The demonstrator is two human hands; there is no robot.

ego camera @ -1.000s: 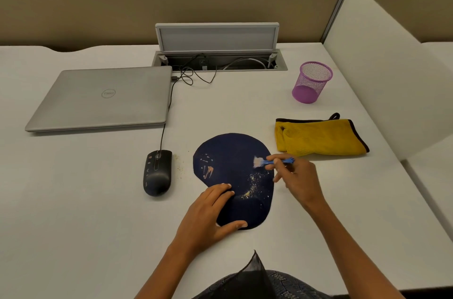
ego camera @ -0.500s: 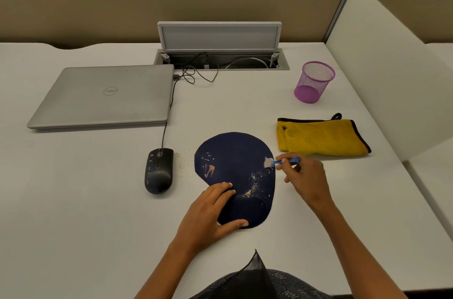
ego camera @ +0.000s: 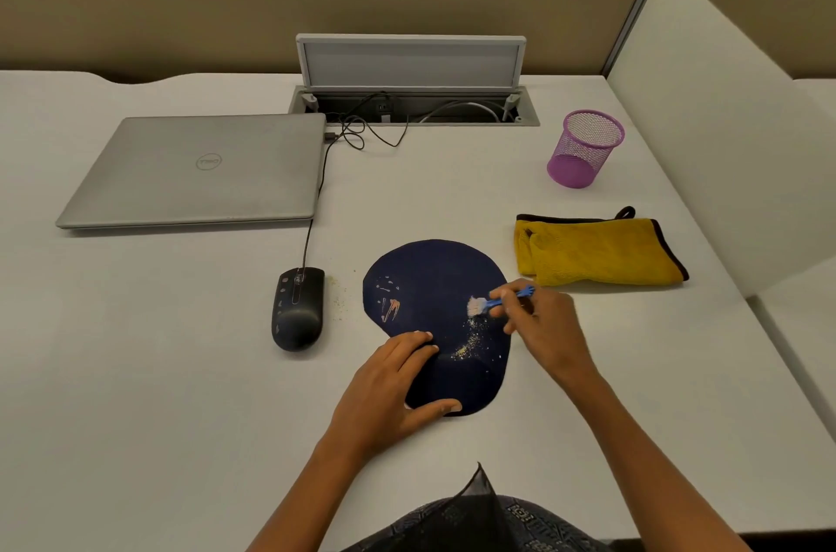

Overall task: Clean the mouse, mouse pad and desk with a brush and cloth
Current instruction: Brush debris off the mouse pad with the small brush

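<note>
While the navy mouse pad (ego camera: 434, 302) is pinned flat, its crumbs are being swept with a small blue brush (ego camera: 500, 301).

The brush handle is pinched in the curled fingers of the right hand (ego camera: 540, 327), and the bristles have been brought back from the pad's right edge onto its surface, just above the crumb trail (ego camera: 470, 341). The left hand (ego camera: 389, 388) is pressed on the pad's near-left edge with straight fingers, holding nothing. Another stroke seems begun; the wired mouse (ego camera: 297, 309), the desk (ego camera: 158, 370) and the yellow cloth (ego camera: 597, 252) are judged untouched so far.
</note>
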